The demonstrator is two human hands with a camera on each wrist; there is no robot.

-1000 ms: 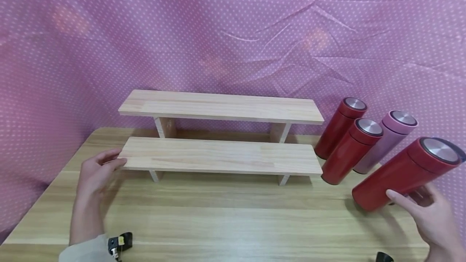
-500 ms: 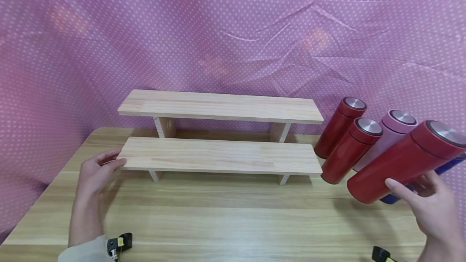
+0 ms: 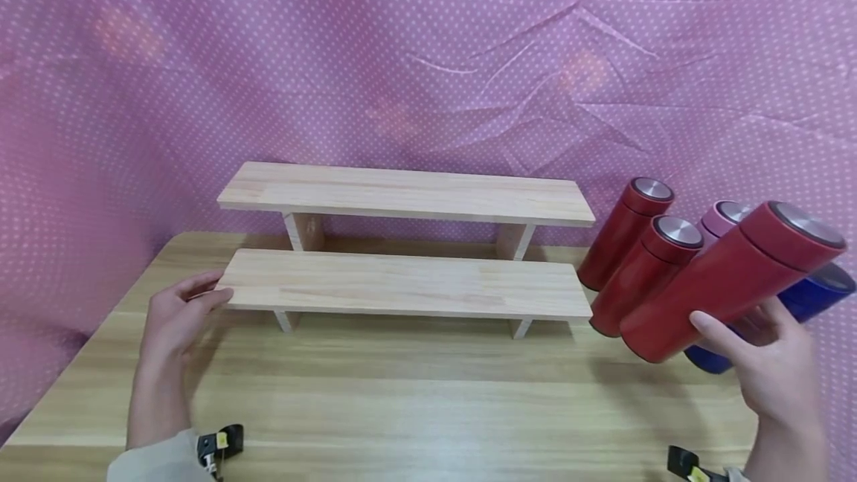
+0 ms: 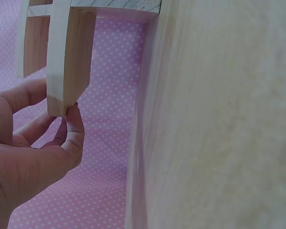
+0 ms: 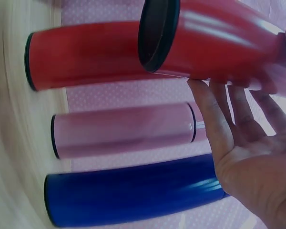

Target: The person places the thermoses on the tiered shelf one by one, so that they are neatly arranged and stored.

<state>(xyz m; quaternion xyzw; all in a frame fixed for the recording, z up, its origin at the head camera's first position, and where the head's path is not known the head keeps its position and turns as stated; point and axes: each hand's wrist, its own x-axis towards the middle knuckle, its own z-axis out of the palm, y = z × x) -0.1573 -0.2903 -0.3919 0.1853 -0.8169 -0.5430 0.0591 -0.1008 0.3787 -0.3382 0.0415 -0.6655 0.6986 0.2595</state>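
Right hand [image 3: 777,363] gripping red flask [image 3: 730,281] above table [image 3: 435,415], curled fingers partly hidden behind it; left hand [image 3: 177,318] pinching end of lower shelf [image 3: 408,285]. Beyond right hand, blue flask [image 3: 811,294] and pink flask [image 5: 124,131] standing, partly covered.

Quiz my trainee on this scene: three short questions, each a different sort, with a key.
1. Multiple choice: counting the red bottle in the right hand, how many bottles show in the head view? A) three B) five C) seven
2. Fill in the blank: the left hand grips the end of the ____ of the two shelves.
3. True or false: in the right wrist view, the pink bottle appears between a red one and the blue bottle.

Key: 1. B. 2. Lower shelf. 3. True.
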